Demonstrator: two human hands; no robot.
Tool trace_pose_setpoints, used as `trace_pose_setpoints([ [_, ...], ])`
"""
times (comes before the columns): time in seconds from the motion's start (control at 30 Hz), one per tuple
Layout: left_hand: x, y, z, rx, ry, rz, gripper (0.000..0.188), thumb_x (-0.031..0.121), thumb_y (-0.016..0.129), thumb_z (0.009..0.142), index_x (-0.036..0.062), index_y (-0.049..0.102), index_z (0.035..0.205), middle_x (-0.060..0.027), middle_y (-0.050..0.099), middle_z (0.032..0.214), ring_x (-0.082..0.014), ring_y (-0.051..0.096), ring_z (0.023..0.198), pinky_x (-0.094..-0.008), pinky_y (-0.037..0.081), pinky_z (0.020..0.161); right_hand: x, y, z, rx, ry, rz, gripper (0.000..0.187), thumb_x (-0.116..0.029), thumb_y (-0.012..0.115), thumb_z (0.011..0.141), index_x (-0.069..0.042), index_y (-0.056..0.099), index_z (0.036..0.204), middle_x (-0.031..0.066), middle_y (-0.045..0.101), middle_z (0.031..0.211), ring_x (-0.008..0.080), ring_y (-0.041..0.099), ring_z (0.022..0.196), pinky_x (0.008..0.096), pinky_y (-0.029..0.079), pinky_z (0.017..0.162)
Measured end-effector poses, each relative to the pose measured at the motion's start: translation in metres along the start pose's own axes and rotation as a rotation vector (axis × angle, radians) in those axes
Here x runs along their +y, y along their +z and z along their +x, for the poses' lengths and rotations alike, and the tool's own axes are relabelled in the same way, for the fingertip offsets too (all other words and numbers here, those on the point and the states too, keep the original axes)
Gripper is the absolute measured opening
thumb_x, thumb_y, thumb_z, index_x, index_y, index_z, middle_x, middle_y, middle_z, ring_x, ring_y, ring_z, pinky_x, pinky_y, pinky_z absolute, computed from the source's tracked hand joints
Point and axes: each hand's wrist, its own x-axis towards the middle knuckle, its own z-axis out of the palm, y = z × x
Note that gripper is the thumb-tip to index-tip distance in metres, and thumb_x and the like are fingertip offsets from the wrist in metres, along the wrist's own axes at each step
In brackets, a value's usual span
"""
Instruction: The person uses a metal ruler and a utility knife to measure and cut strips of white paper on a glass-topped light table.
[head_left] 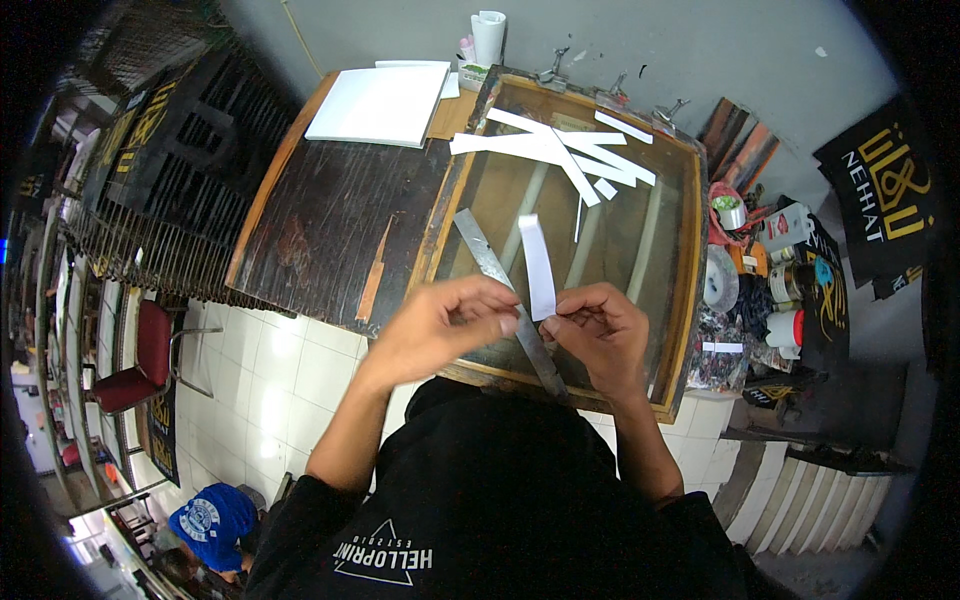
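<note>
A folded white paper strip [537, 262] stands out over the glass-topped frame [610, 260], its near end pinched between the thumb and fingers of my right hand [607, 335]. To the left of it, my left hand [450, 322] hovers with loosely bent fingers, thumb and forefinger apart, nothing visible between them. Beneath the left fingertips a flat metal ruler [483, 250] runs slantwise across the glass toward my body; the hand covers part of it. Farther back, several loose white paper strips [540, 148] lie crossed over one another on the glass.
A stack of white sheets [380, 103] rests on the dark wooden tabletop [330, 210] at the left. Metal clamps [553, 65] line the frame's back edge. Cans and tubs [785, 283] crowd the right side. A red chair [150, 350] and another person in a blue top [215, 525] are lower left.
</note>
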Motion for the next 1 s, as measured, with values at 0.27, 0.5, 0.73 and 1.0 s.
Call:
trace_pose_setpoints([
  [0.27, 0.004, 0.032, -0.017, 0.149, 0.267, -0.348, 0.042, -0.012, 0.067, 0.088, -0.0042, 0.060, 0.129, -0.0136, 0.068, 0.118, -0.0183, 0.067, 0.106, -0.0316, 0.055, 0.094, -0.034, 0.013, 0.002, -0.137, -0.405, -0.455, 0.030, 0.016, 0.072, 0.081, 0.000, 0.058, 0.103, 0.0179, 0.070, 0.105, 0.0190, 0.070, 0.097, 0.0322, 0.056, 0.084],
  [0.5, 0.016, 0.028, -0.020, 0.300, 0.475, -0.258, 0.034, -0.011, 0.071, 0.086, -0.0044, 0.067, 0.118, -0.0112, 0.067, 0.109, -0.0143, 0.067, 0.098, -0.0247, 0.054, 0.080, -0.054, 0.033, 0.013, -0.157, -0.460, -0.431, 0.026, 0.010, 0.074, 0.082, -0.003, 0.059, 0.100, 0.0164, 0.072, 0.102, 0.0182, 0.072, 0.093, 0.0315, 0.057, 0.081],
  [0.73, 0.016, 0.025, -0.022, 0.411, 0.449, -0.140, 0.029, -0.008, 0.075, 0.084, -0.0008, 0.071, 0.112, -0.0061, 0.067, 0.101, -0.0035, 0.057, 0.076, -0.0180, 0.042, 0.061, -0.054, 0.037, 0.018, -0.156, -0.482, -0.428, 0.025, 0.008, 0.073, 0.084, -0.003, 0.058, 0.100, 0.0158, 0.072, 0.101, 0.0164, 0.071, 0.090, 0.0297, 0.056, 0.080],
  [1.0, 0.017, 0.027, -0.017, 0.431, 0.391, -0.103, 0.018, -0.006, 0.075, 0.086, -0.0024, 0.074, 0.104, -0.0073, 0.070, 0.096, -0.0049, 0.062, 0.075, -0.0178, 0.043, 0.059, -0.044, 0.039, 0.016, -0.082, -0.354, -0.192, 0.021, 0.008, 0.073, 0.087, -0.001, 0.057, 0.099, 0.0141, 0.072, 0.100, 0.0138, 0.069, 0.094, 0.0281, 0.056, 0.085],
])
